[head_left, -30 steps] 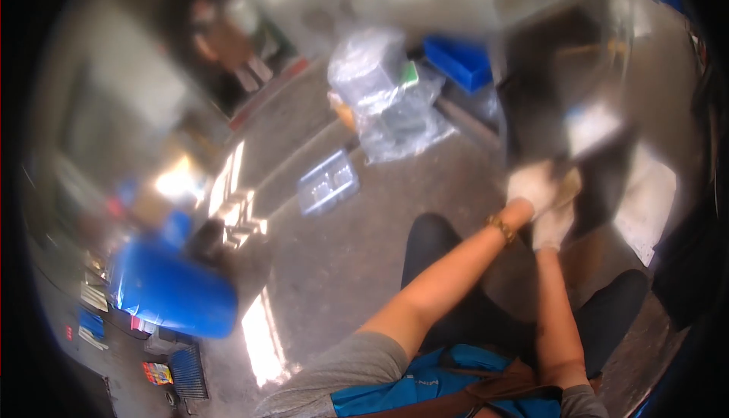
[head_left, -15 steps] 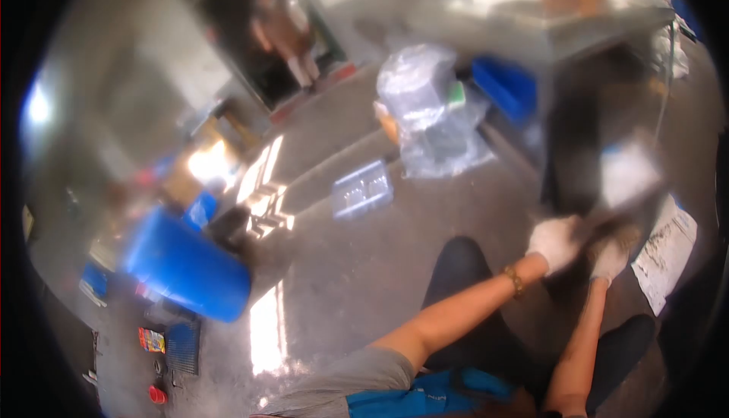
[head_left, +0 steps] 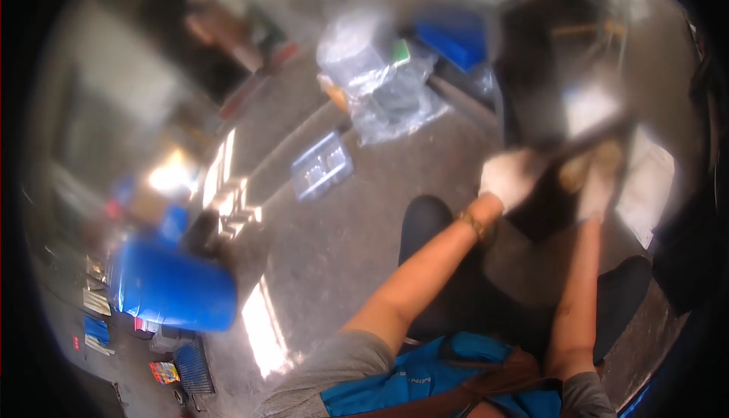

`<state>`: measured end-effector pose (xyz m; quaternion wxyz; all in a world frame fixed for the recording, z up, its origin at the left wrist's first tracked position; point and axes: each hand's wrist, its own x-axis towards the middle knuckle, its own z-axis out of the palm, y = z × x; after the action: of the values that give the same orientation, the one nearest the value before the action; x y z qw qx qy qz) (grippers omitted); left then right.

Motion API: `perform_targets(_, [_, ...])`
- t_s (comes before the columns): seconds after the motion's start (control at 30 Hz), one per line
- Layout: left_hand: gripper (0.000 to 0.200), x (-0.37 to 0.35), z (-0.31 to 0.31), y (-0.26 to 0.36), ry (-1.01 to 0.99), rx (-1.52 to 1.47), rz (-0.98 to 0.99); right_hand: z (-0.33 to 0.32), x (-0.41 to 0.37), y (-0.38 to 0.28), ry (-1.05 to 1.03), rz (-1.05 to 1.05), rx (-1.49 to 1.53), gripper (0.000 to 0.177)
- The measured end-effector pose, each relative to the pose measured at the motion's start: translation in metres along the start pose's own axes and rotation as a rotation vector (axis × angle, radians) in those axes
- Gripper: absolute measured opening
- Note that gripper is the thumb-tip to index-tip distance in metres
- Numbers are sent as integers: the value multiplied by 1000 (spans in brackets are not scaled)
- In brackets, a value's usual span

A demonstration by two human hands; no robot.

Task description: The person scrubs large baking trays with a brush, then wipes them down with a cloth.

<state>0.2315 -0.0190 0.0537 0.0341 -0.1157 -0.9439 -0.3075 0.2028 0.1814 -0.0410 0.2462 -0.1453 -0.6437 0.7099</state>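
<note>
My left hand [head_left: 510,179], in a white work glove with a bracelet at the wrist, is closed at the edge of a dark, blurred object [head_left: 541,209]. To its right, my right hand [head_left: 598,182] wears a similar glove with yellowish fingers and is closed against the same dark shape. Blur hides the fingertips and the kind of object. Just beyond the hands is a bright white patch [head_left: 592,108]. A white sheet or sack [head_left: 647,186] with dark marks lies right of my right hand.
A clear plastic case [head_left: 323,166] lies on the floor, near plastic-wrapped goods [head_left: 364,61] and a blue bin [head_left: 456,38]. A blue barrel [head_left: 173,285] lies at left beside a dark crate [head_left: 194,365]. Another person [head_left: 220,27] stands by the far doorway.
My view has tilted and shifted, so the floor items appear further left and my hands higher. Both hands stay at the dark object, with a slightly wider gap between them.
</note>
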Motion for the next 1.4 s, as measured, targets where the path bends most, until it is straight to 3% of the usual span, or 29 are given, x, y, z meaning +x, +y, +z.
perform_targets(0.07, [35, 6, 6, -9, 47, 40, -18, 17, 3, -5, 25, -61, 91, 46])
perform_targets(0.1, [34, 8, 17, -26, 177, 94, 145, 27, 0, -14, 38, -48, 152, 42])
perform_targets(0.13, [34, 15, 25, -41, 233, 118, 176, 31, -11, -34, 79, 55, 225, 37])
perform_targets(0.2, [34, 19, 21, -40, 234, 145, 132, 23, -9, 1, 102, -126, -175, 33])
perform_targets(0.23, [35, 23, 30, -55, 368, 97, 276, 29, 8, 64, 177, -156, -161, 35])
perform_targets(0.27, [37, 25, 26, -55, 195, 113, 80, 20, -4, 57, 144, -54, -384, 38])
perform_targets(0.33, [47, 31, 35, -67, 306, 50, 181, 7, -1, 108, 0, 166, -584, 43])
perform_targets(0.37, [50, 29, 29, -58, 209, 60, 119, 5, -9, 121, -101, 258, -465, 45])
perform_targets(0.4, [51, 30, 27, -57, 176, 55, 112, 16, -21, 110, -86, 149, -515, 43])
perform_targets(0.47, [49, 26, 29, -57, 214, 150, 76, 47, -34, 77, -19, -31, -308, 42])
perform_targets(0.5, [48, 30, 33, -67, 203, 86, 109, 49, -36, -7, -38, -63, -342, 40])
perform_targets(0.57, [45, 32, 32, -72, 203, -5, 138, 56, -16, -52, -100, -137, -329, 35])
perform_targets(0.6, [41, 32, 35, -78, 240, -23, 202, 69, 7, -38, 20, -387, -502, 34])
perform_targets(0.73, [36, 20, 35, -75, 231, -14, 201, 50, 47, -27, 81, -574, -757, 30])
perform_targets(0.77, [35, 18, 34, -75, 233, 6, 188, 38, 55, -15, 80, -541, -744, 30])
perform_targets(0.93, [35, -5, 36, -75, 234, 63, 140, -17, 75, 112, 75, 74, -690, 38])
perform_targets(1.03, [35, -4, 34, -79, 254, 77, 122, -11, 57, 110, 76, 176, -690, 47])
perform_targets(1.07, [36, 3, 36, -73, 268, 79, 132, -7, 57, 89, 71, 130, -656, 50])
perform_targets(1.1, [36, 2, 37, -74, 282, 81, 147, -3, 47, 56, 10, 61, -601, 43])
perform_targets(1.17, [37, 3, 35, -68, 268, 67, 127, 19, 48, 18, 62, -270, -408, 36])
perform_targets(1.2, [38, 3, 34, -66, 258, 53, 100, 21, 33, -25, -13, -187, -282, 36])
perform_targets(1.23, [38, 3, 33, -64, 250, 67, 90, 27, 34, -44, 4, -271, -280, 36])
perform_targets(1.3, [38, 1, 33, -63, 237, 93, 74, 43, 54, -42, 94, -394, -268, 35])
perform_targets(1.33, [37, 1, 33, -61, 225, 118, 57, 45, 58, -46, 139, -316, -97, 35])
perform_targets(1.4, [37, 0, 36, -57, 244, 91, 83, 31, 67, -40, 116, -544, -500, 35])
